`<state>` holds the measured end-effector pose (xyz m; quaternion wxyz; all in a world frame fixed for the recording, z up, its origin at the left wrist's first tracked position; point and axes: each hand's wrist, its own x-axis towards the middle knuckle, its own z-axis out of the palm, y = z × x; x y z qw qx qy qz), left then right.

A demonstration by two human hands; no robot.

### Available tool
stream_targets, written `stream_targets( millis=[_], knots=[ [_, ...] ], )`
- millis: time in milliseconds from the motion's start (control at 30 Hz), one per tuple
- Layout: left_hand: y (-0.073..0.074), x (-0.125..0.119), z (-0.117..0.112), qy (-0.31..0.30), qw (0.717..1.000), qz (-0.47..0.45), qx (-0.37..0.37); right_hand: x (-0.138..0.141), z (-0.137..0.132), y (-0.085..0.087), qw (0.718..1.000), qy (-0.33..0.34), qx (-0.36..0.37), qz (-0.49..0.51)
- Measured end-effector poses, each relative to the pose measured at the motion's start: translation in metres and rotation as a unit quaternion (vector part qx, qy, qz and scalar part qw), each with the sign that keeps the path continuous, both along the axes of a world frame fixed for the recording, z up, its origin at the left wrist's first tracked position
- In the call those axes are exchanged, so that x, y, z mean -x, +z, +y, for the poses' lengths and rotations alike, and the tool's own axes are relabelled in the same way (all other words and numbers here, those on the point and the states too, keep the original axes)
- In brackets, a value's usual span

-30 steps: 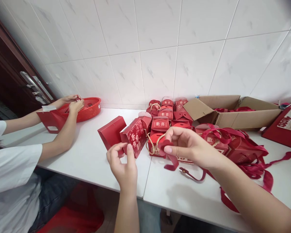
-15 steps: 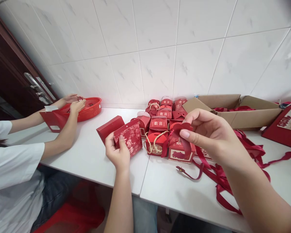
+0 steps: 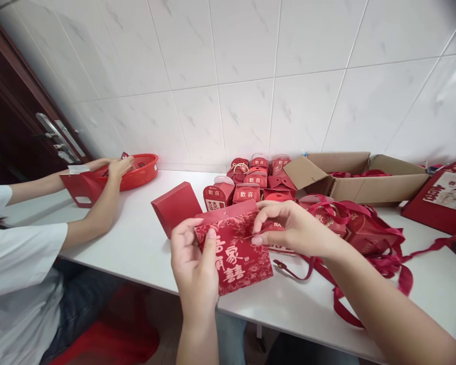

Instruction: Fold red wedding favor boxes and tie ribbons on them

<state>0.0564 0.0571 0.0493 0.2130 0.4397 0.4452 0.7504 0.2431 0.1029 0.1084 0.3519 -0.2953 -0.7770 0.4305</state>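
My left hand (image 3: pixel 195 263) is closed on the left edge of a flat red gift box (image 3: pixel 237 253) printed with white characters, holding it up over the white table (image 3: pixel 137 243). My right hand (image 3: pixel 289 225) pinches the end of a dark red ribbon (image 3: pixel 307 266) against the box's upper right corner. The ribbon trails down and right across the table. A plain red box (image 3: pixel 175 205) stands just behind and left of the held one.
Several small red handled gift boxes (image 3: pixel 251 182) cluster by the tiled wall. An open cardboard carton (image 3: pixel 365 177) and a heap of red ribbons (image 3: pixel 368 233) lie to the right. On the left, another person's hands (image 3: pixel 116 165) work at a red basket (image 3: pixel 137 170).
My left hand lifted the printed red box from the table and brought it closer. My right hand came down from a raised position and carried the ribbon end onto the box.
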Motion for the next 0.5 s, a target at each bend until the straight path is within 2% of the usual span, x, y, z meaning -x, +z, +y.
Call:
stream_targets(
  millis=[100,200,367,500],
  knots=[
    [-0.016,-0.004,0.009,0.005,1.0,0.018,0.011,0.003,0.009,-0.009,1.0,-0.001,0.003,-0.029],
    [-0.024,-0.006,0.014,-0.003,0.999,0.028,0.028,0.003,0.012,-0.012,0.997,-0.032,-0.012,-0.073],
    [-0.026,-0.006,0.016,-0.045,0.993,0.077,0.078,-0.003,0.01,-0.009,0.987,-0.071,-0.065,-0.132],
    [-0.024,-0.001,0.017,-0.039,0.987,0.153,0.044,-0.009,0.003,0.0,0.987,-0.065,-0.058,-0.133]
  ],
)
